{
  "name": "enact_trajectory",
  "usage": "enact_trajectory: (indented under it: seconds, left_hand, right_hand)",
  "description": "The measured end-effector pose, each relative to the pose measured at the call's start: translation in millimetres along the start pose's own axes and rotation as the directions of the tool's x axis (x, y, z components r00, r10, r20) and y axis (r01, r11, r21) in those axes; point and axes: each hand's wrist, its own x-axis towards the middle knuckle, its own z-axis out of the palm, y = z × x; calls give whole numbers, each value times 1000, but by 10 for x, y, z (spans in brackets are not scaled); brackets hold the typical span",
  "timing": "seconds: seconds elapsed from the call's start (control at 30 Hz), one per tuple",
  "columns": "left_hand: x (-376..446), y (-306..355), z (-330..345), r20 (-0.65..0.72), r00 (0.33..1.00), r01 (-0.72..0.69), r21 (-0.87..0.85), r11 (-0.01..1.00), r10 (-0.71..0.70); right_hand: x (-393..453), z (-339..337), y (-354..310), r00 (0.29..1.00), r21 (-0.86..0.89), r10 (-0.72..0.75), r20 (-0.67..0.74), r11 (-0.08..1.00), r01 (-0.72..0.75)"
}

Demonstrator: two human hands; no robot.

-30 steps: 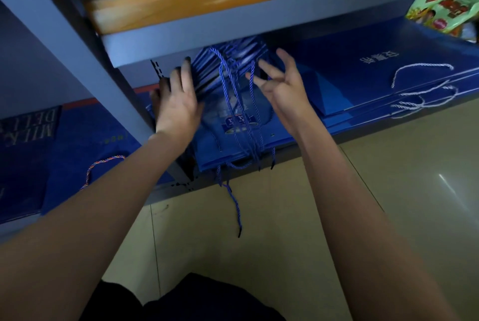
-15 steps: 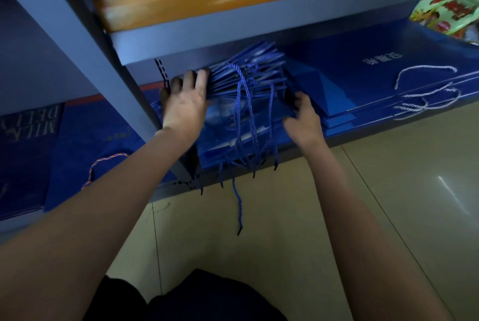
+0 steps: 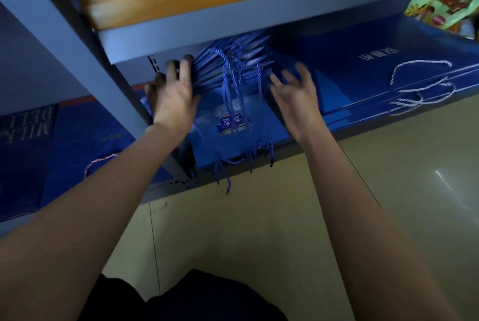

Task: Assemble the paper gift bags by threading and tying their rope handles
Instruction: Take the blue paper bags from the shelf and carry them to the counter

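A stack of flat blue paper gift bags [image 3: 228, 136] lies on the bottom shelf, its far edges fanned out. Blue rope handles [image 3: 233, 87] run across the top bag and dangle over the shelf's front edge. My left hand [image 3: 172, 95] presses against the left side of the stack, fingers straight and reaching back under the upper shelf. My right hand [image 3: 295, 92] hovers just off the right side of the stack, fingers spread and blurred, holding nothing.
A grey shelf upright [image 3: 85, 66] stands just left of my left hand. Larger blue bags with white rope handles [image 3: 420, 87] lie to the right, a green snack packet [image 3: 445, 6] beyond. Dark bags [image 3: 26, 139] lie left. Tiled floor [image 3: 388, 191] spreads below.
My right hand has let go of the stack's right edge and lifted with fingers spread. The left hand stays against the left side of the stack. The dangling ropes hang shorter.
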Motion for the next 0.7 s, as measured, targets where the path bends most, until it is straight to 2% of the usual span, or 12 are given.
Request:
enact_trajectory:
  seconds: [0.03,0.07,0.1,0.13,0.17,0.2,0.33,0.43,0.57,0.63,0.7]
  left_hand:
    - [44,-19,-26,-29,1000,5,22,1000,-5]
    - [71,-29,-42,-45,999,13,39,999,-12]
    - [81,-25,-48,-50,999,20,47,999,-18]
    - [82,-13,-51,-47,999,23,50,998,-21]
    - [82,-6,-43,-41,999,21,54,998,-19]
    - [76,-3,-35,-35,999,18,61,998,-16]
    - [74,-17,-23,-33,999,10,72,997,-8]
    - [62,-17,-16,-27,1000,3,71,997,-1]
    - [40,-23,9,-22,1000,-19,120,993,21]
    - [30,-29,26,-17,999,-27,134,991,30]
    - [19,-30,38,-13,999,-35,141,989,38]
  right_hand:
    - [-29,-126,104,1000,-290,-1,-14,957,-3]
    - [-66,-252,252,1000,-611,16,-11,791,-19]
    - [-109,-363,405,998,-828,61,-15,559,-47]
    - [-152,-450,538,994,-925,105,-41,372,-77]
    - [-193,-496,637,988,-952,138,-71,286,-108]
    - [-226,-506,701,984,-951,157,-88,279,-130]
    - [-216,-448,788,982,-917,148,-114,364,-161]
    - [-235,-398,811,965,-869,210,-158,434,-237]
    - [-254,-273,677,961,-809,239,-138,533,-248]
    - [-303,-193,544,975,-626,189,-113,749,-218]
    - [-332,-88,337,989,-279,135,-66,949,-148]
